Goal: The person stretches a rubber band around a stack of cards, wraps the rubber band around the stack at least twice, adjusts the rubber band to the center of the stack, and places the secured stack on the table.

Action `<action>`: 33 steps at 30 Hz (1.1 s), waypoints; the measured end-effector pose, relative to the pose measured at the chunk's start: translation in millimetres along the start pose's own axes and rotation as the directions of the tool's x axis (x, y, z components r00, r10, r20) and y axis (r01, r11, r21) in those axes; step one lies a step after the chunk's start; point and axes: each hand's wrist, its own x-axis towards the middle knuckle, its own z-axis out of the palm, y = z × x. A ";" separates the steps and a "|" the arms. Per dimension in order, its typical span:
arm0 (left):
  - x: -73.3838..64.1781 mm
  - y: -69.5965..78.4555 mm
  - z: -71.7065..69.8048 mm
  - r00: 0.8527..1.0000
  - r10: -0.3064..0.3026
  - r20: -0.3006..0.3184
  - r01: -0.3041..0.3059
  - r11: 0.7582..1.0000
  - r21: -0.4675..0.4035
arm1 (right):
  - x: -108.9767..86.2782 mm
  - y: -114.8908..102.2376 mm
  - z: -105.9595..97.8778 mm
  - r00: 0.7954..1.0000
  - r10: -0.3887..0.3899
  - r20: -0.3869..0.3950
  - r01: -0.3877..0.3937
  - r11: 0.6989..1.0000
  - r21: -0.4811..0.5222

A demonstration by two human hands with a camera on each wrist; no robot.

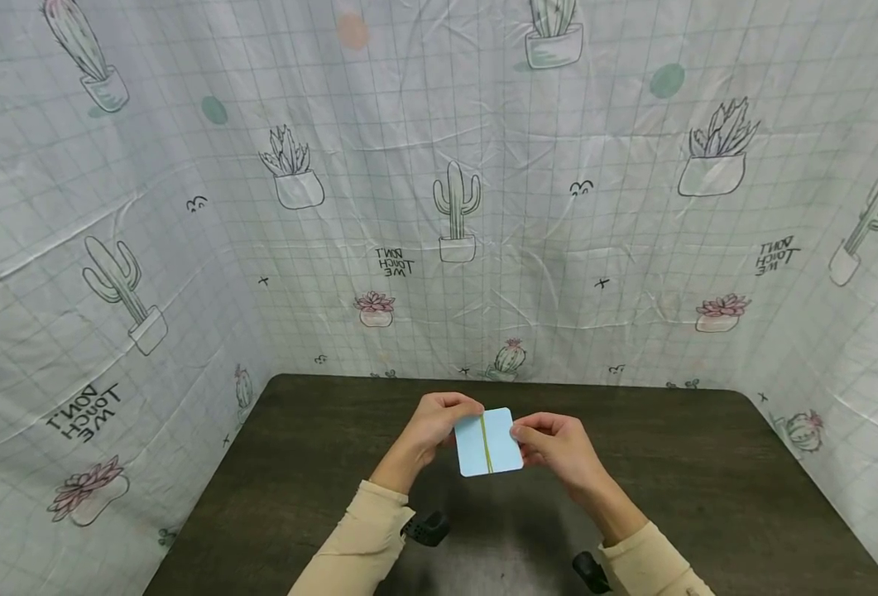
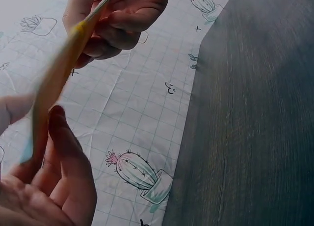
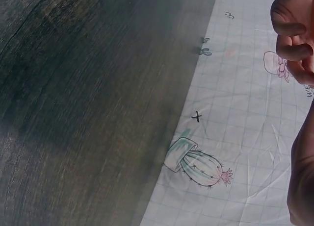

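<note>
A light blue square card (image 1: 504,443) with rounded corners is held up above the dark table, a thin yellow-green band (image 1: 486,444) running across its middle. My left hand (image 1: 433,424) pinches it at the upper left corner, thumb on the near face. At the right edge, my right hand (image 1: 560,449) grips it between thumb and fingers. The left wrist view shows the card (image 2: 54,79) nearly edge-on and blurred, between both hands. In the right wrist view parts of the hands appear at the right border, and the card cannot be made out.
The dark wood-grain table (image 1: 319,463) lies below the hands. A white cloth (image 1: 528,281) printed with cacti and grid lines hangs behind it and along both sides. Black wrist devices (image 1: 429,530) sit at the cuffs of the beige sleeves (image 1: 364,538).
</note>
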 end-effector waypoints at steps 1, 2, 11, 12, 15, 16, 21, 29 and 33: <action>-0.2 -0.1 -0.2 1.000 -0.003 0.013 0.003 1.000 -0.003 | 0.2 0.8 0.1 1.000 0.000 0.002 0.000 1.000 -0.003; -0.3 -0.4 -0.3 1.000 0.002 0.023 -0.002 1.000 0.001 | 0.4 1.4 0.6 1.000 0.000 0.000 0.000 1.000 -0.004; 0.1 -5.6 -3.2 1.000 0.007 -0.007 -0.007 1.000 0.010 | -0.5 0.1 2.8 0.998 -0.004 -0.056 0.004 1.000 -0.010; -0.5 -6.2 -3.7 1.000 0.003 -0.002 -0.003 1.000 0.005 | -0.4 -0.1 2.6 0.998 -0.007 -0.059 0.007 1.000 -0.009; -4.7 -7.6 -4.2 0.998 -0.016 0.057 0.016 1.000 0.001 | 0.3 -2.4 1.7 0.996 -0.010 -0.094 0.010 1.000 0.000; -6.6 -8.7 -4.3 0.995 -0.026 0.097 0.026 1.000 -0.001 | 0.8 -3.1 1.2 0.994 -0.016 -0.107 0.016 1.000 -0.001; -16.6 -15.2 -2.9 0.965 -0.074 0.251 0.081 0.997 -0.016 | 4.3 -6.5 -2.2 0.980 -0.047 -0.192 0.050 0.999 0.013; -19.7 -19.8 4.3 0.975 -0.067 0.214 0.074 0.997 -0.028 | 7.9 -4.3 -2.1 0.974 -0.017 -0.225 0.027 0.999 0.038; -20.9 -21.2 7.0 0.974 -0.088 0.211 0.092 0.996 -0.010 | 8.7 0.8 -0.3 0.972 0.012 -0.235 -0.003 0.999 0.039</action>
